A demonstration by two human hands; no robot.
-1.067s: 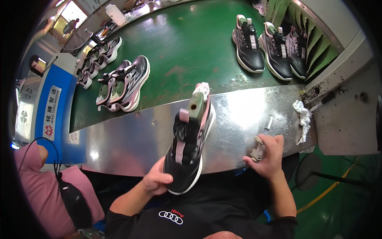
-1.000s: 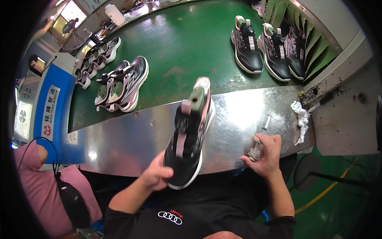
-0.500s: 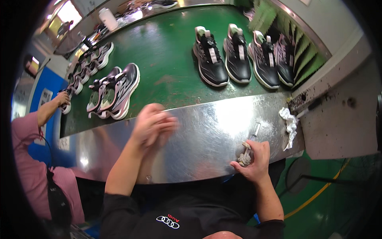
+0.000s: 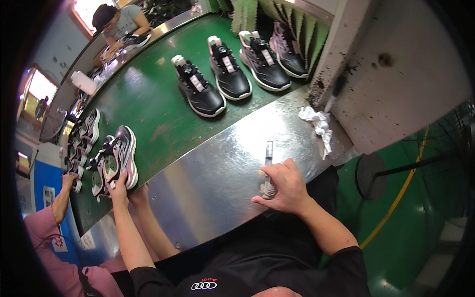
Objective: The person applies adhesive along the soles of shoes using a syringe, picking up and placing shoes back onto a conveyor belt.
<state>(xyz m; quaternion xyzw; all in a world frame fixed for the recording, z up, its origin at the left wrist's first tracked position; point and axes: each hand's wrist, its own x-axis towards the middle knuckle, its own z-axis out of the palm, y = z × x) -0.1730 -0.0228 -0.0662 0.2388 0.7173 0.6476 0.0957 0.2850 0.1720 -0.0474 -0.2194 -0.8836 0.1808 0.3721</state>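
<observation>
At the left, my left hand [image 4: 118, 190] grips the heel of a black-and-pink sneaker [image 4: 128, 153] with a white sole. A matching sneaker [image 4: 99, 173] lies close against its left side. My right hand [image 4: 287, 185], above the metal ledge [image 4: 208, 173], is closed on a crumpled whitish wad [image 4: 267, 189] between thumb and fingers. A clear syringe [image 4: 269, 151] sticks out past the index finger of this hand. Its lower end is hidden by the fingers, so how it joins the wad cannot be told.
Several black sneakers [image 4: 230, 74] stand in a row on the green belt [image 4: 148, 94], near green strip curtains [image 4: 314, 42]. White crumpled tissue [image 4: 319, 128] lies by the metal housing [image 4: 396, 74]. A co-worker's hand [image 4: 73, 179] touches shoes at far left; another person [image 4: 121, 24] works across the belt.
My left hand has moved left from over the ledge and taken hold of the sneaker's heel. My right hand keeps its grip. The view has turned, bringing another person into sight.
</observation>
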